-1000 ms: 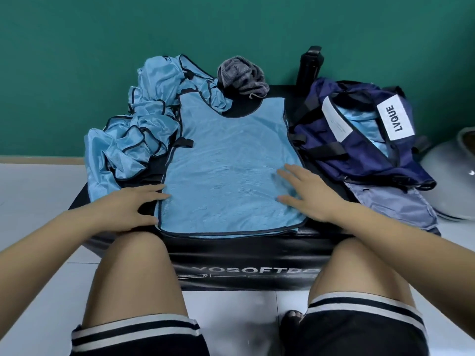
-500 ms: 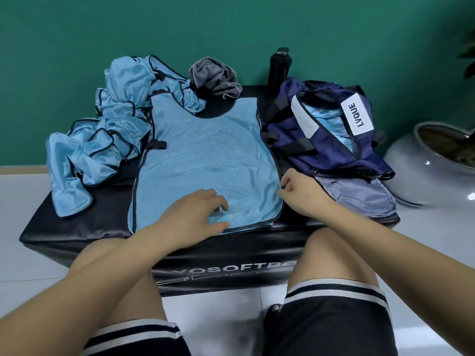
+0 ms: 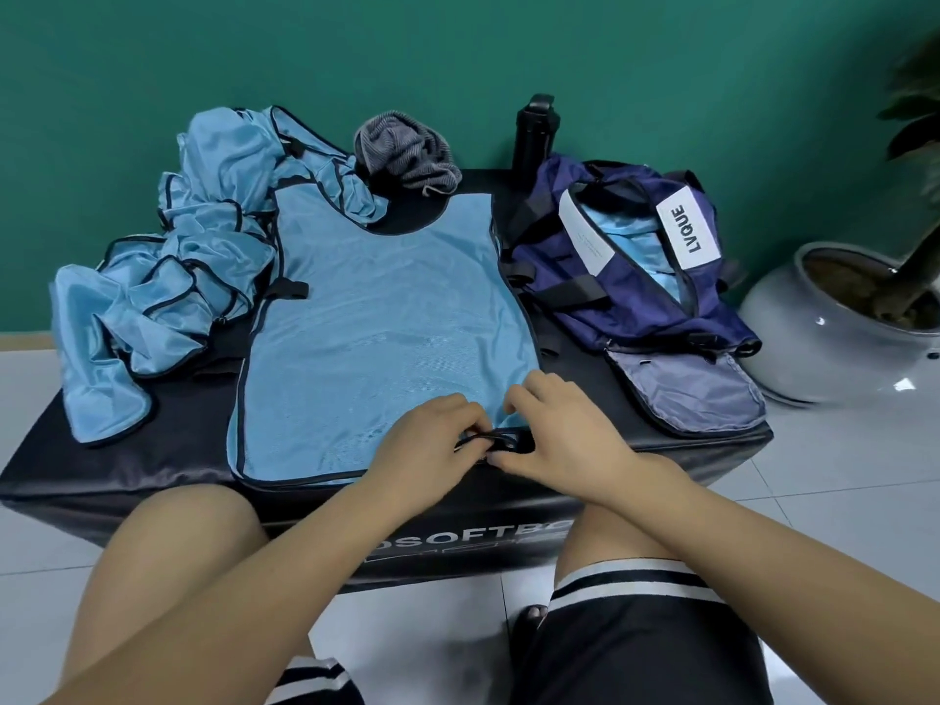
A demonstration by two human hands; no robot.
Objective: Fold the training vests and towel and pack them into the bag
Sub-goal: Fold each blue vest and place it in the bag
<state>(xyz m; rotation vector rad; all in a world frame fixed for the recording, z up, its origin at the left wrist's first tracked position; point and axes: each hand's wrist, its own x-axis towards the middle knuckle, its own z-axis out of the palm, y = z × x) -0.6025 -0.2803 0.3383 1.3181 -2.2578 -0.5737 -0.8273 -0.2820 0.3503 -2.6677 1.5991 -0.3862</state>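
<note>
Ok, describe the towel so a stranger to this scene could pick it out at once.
Start at the low black padded box before the green wall. At its far edge, between the heap of crumpled light-blue vests and the upright black bottle, lies a bunched grey ribbed towel. It is the only grey crumpled cloth; its neighbours are shiny blue or hard black.

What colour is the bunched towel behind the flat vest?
The towel is grey with fine stripes; the head view shows it.
</note>
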